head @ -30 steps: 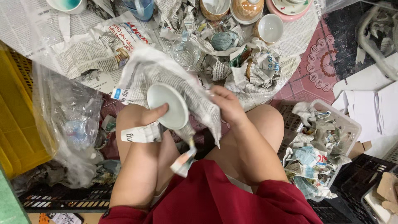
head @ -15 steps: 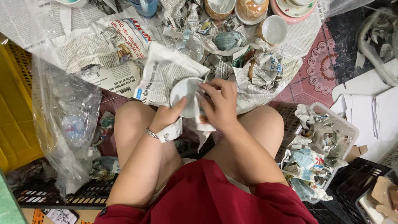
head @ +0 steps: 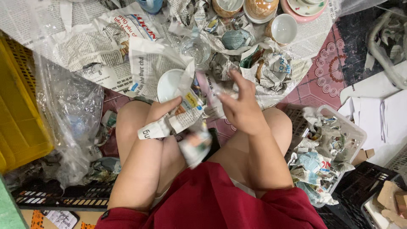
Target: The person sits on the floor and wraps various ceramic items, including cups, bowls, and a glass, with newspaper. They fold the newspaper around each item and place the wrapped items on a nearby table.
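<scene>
Newspaper sheets [head: 85,46] cover the patterned red floor [head: 322,80] ahead of the seated person, with crumpled paper strewn across them.

Work in hand: a small white bowl [head: 168,83] is being handled together with a torn newspaper sheet [head: 161,63]. The left hand [head: 163,111] grasps the bowl by its near edge, fingers closed on the bowl and the paper strip under it. The bowl sits just above the left knee, its inside still bare and facing up; paper lies behind it and along one side only. The right hand [head: 241,106] is blurred, fingers spread and released, holding nothing that can be made out, just beside the bowl.

Judgement on progress: the bowl is partly covered at best; most of its surface remains exposed.

Surroundings: several unwrapped cups and bowls [head: 283,29] stand at the far edge, with a clear glass [head: 196,48] among the crumpled paper. A white basket [head: 335,148] of paper scraps stands at the right, a clear plastic bag [head: 68,118] and a yellow crate [head: 17,114] at the left.
</scene>
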